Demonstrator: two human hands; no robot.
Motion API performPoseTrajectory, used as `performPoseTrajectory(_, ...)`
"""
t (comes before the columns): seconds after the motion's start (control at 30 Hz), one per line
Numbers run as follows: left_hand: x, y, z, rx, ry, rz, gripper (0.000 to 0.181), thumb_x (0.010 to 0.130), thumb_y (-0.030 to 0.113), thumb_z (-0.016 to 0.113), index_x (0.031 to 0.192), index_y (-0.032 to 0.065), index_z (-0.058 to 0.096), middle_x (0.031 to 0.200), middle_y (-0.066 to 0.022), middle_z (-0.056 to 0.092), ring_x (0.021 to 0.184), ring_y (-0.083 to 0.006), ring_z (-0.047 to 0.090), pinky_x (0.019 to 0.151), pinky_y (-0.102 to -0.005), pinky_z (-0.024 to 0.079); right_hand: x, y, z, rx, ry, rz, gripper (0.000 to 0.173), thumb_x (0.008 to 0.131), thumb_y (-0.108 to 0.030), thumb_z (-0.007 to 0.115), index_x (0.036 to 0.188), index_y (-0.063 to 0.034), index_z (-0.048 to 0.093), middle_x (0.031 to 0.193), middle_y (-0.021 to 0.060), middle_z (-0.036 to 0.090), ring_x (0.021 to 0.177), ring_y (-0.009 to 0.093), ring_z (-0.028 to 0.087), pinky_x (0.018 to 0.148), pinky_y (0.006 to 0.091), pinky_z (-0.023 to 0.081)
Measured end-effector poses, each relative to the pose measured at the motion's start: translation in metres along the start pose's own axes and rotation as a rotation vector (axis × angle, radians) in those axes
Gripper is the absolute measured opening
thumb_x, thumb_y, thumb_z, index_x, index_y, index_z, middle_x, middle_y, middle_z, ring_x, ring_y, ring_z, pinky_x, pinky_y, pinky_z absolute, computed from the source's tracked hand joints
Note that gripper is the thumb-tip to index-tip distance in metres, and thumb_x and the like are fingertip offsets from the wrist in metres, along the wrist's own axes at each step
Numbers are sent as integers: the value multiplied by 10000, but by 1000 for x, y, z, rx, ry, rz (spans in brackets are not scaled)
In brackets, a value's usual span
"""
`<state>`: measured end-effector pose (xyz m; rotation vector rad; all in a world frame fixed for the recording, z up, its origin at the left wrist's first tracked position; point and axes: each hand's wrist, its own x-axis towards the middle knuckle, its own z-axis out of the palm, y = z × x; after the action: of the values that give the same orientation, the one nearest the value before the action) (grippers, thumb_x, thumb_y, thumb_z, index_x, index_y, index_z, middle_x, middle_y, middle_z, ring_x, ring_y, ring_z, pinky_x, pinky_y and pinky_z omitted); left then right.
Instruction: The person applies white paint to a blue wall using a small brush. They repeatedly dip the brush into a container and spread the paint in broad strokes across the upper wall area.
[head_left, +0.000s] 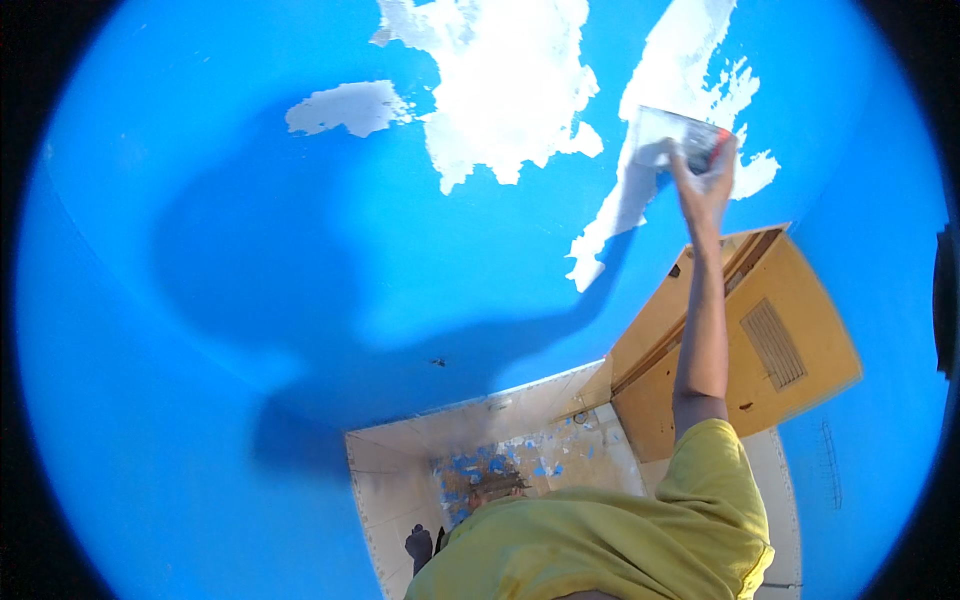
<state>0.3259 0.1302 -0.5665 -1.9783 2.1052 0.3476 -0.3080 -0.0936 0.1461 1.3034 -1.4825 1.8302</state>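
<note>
My right hand (705, 180) reaches up to the blue wall (420, 277) and grips a broad, flat scraper (667, 139) with a red part near its right edge. The blade lies on or close against a long white bare strip (675, 52), where blue paint is gone. Left of it spreads a larger white patch (510, 82), with a smaller ragged one (345, 107) beyond. Low beside my body, a dark, shadowed shape appears to be my left hand (418, 544); its fingers and anything in them are unclear.
A yellowish wooden door (750, 337) with a vent grille (772, 343) stands below right, beneath my arm. Blue and white paint flakes (480, 461) litter the floor around my feet (495, 495). Pale tiles (390, 480) line the lower walls. My shadow falls across the blue wall.
</note>
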Motion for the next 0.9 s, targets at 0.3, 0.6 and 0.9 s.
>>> performPoseTrajectory(0.3,-12,-2,8,9,-5,-6,243,891,281,564,776,95,672,782,-87,679,640,-313,699,550,-455,558,-2,-28,11,-287,-83,-196,730,866,-184,707,1494,-100,345,1374,235,503,1243,385,525,1030,453,432)
performPoseTrajectory(0.6,-10,1,13,9,8,4,246,896,285,560,787,92,668,768,-88,685,629,-314,698,542,-458,556,13,-7,-4,-417,23,-307,978,822,-264,759,1553,-19,156,1329,313,468,1204,452,451,1106,544,276)
performPoseTrajectory(0.9,0,-6,13,37,80,67,250,902,290,556,798,89,663,754,-89,691,619,-314,698,534,-461,553,-1,0,-3,-475,145,-337,1067,748,-270,816,1544,-2,158,1334,323,445,1142,411,431,1040,534,317)
